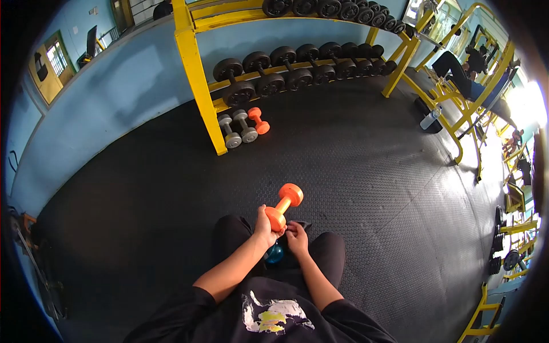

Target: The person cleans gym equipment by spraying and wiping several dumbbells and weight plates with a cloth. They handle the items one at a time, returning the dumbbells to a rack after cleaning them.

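Note:
My left hand is closed around the lower head of an orange dumbbell, which tilts up and away to the right. Close beside it, my right hand has its fingers curled on what looks like a dark cloth, partly hidden by the hand. Below the hands, between my legs, a shiny teal rounded object shows; my left wrist and clothing cover part of it.
A yellow rack holds rows of black dumbbells. Two grey dumbbells and another orange dumbbell lie at its foot. On the right, a person reclines on a yellow machine near a water bottle. Black textured mat covers the floor.

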Available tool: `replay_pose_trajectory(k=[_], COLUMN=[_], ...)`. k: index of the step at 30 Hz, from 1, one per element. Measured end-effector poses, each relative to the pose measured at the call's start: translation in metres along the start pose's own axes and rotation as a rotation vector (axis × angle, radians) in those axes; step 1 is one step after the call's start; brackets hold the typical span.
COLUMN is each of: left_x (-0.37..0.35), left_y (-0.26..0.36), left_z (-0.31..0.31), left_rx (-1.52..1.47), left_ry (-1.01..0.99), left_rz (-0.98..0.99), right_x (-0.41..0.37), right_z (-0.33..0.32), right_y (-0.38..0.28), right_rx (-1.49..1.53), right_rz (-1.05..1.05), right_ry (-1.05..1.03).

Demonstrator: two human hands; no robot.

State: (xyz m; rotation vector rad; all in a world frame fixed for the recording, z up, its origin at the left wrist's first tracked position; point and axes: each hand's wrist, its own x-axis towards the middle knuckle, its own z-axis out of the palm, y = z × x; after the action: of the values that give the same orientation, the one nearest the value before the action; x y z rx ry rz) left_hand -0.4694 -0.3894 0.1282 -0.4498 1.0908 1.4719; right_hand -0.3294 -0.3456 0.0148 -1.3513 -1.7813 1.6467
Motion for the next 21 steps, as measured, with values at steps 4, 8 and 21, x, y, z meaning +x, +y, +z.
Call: replay_pose_trajectory(k=[4,8,21], left_x=[0.015,0.042,0.254], left_y=[-0.014,-0.039,0.085], left_z=[-0.01,-0.013,-0.045], left_rx=[0.038,0.056,1.251], left_ry=[-0.069,-0.11,0.34], left_rz=[0.158,0.382,0.276], right_x=[-0.018,-0.002,0.145], right_z=[-0.01,-0.018,-0.036], right_y=[-0.065,-0.096,-0.089], right_rx=[0.676,-0.112,-0.313], right_rz=[-0.142,-0.437,-0.482], right_ry=[-0.231,-0.176,-0.166])
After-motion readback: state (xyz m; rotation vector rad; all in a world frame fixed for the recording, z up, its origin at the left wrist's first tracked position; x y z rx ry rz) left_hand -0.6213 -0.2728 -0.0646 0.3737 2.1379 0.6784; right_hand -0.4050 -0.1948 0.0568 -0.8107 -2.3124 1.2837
